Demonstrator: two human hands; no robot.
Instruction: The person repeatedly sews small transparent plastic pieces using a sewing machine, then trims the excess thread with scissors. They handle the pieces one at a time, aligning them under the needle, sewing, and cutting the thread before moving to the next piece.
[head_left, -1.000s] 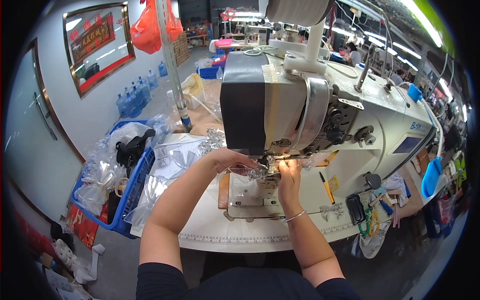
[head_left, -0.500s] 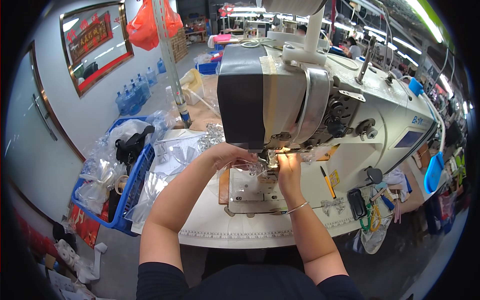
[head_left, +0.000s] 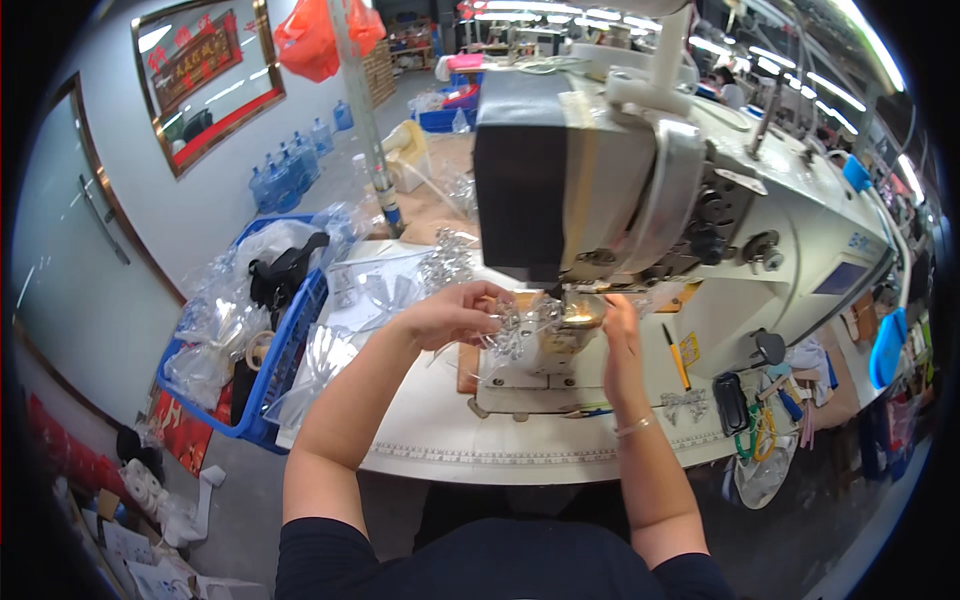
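Note:
A large white industrial sewing machine with a black front cover stands before me. My left hand is closed on a crumpled transparent plastic piece, just left of the machine's post. The plastic reaches toward the needle area, where a lit metal part shines. To the right of the post, my right hand is raised with fingers stretched upward and nothing visible in it. Its fingertips are close to the lit part.
At left sits a blue basket full of plastic bags and black material. Transparent pieces and a paper sheet lie on the white table. A yellow pen, a black-handled tool and scissors lie at right.
The view has shifted, so the machine appears farther right. My hands have moved apart; the right one has come away from the needle area, the left still grips the plastic.

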